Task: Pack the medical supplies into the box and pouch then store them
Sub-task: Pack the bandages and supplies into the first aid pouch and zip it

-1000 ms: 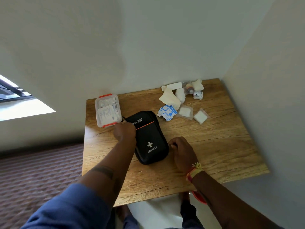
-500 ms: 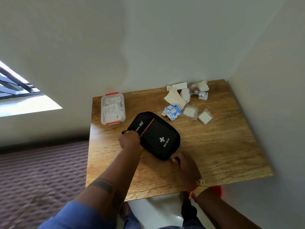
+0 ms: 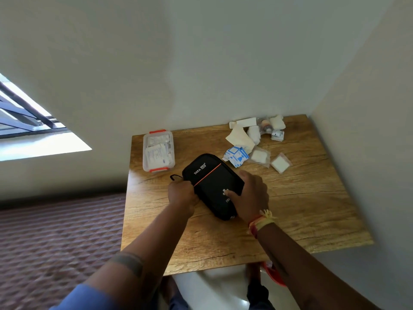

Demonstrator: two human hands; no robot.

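Near the bench middle lies the black first-aid pouch; the left hand grips its left edge, fingers curled, and the right hand clasps its right side.

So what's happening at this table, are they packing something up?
Yes. A person is working on a black first aid pouch lying on the wooden table. The left hand grips its near-left edge, seemingly at the zip, while the right hand holds it from the other side. Loose supplies lie unpacked at the far right; a clear plastic box sits far left.
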